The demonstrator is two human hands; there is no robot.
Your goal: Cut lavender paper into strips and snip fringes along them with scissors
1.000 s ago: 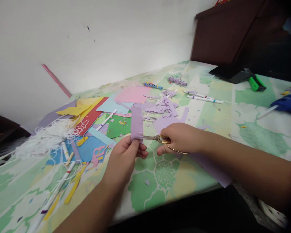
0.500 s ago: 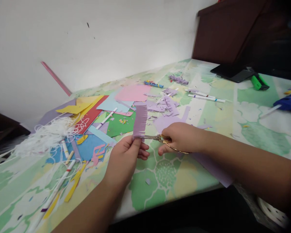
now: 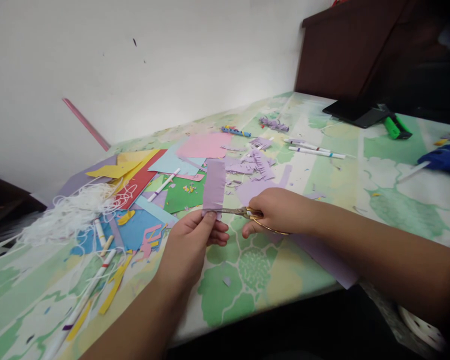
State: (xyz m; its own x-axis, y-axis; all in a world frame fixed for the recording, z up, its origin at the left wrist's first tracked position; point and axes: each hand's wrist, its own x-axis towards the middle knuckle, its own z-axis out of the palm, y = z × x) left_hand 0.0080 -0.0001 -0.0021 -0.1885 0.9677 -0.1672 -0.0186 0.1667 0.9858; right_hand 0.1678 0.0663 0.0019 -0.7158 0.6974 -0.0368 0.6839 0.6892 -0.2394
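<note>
My left hand [image 3: 195,237] pinches the lower end of an upright purple paper strip [image 3: 214,182] between thumb and fingers. The strip's right edge looks straight in this view. From the right, my right hand [image 3: 272,210] grips a pair of scissors [image 3: 243,212] by gold-coloured handles. Their blades lie across the strip just above my left thumb and look nearly closed. Behind the strip lie fringed purple paper pieces [image 3: 262,164] and a larger purple sheet [image 3: 250,191].
Coloured paper sheets [image 3: 144,175], tangled white string [image 3: 69,215] and white markers [image 3: 92,290] cover the table's left. Further back are a blue rolled piece [image 3: 236,132], a fringed purple roll [image 3: 274,124], a black flat object [image 3: 354,114] and a green-and-black object [image 3: 397,127].
Cuts showed along the strip's right edge earlier; now that edge looks smooth and the strip paler. The blades reach further left across it. Both hands are nearly in place.
</note>
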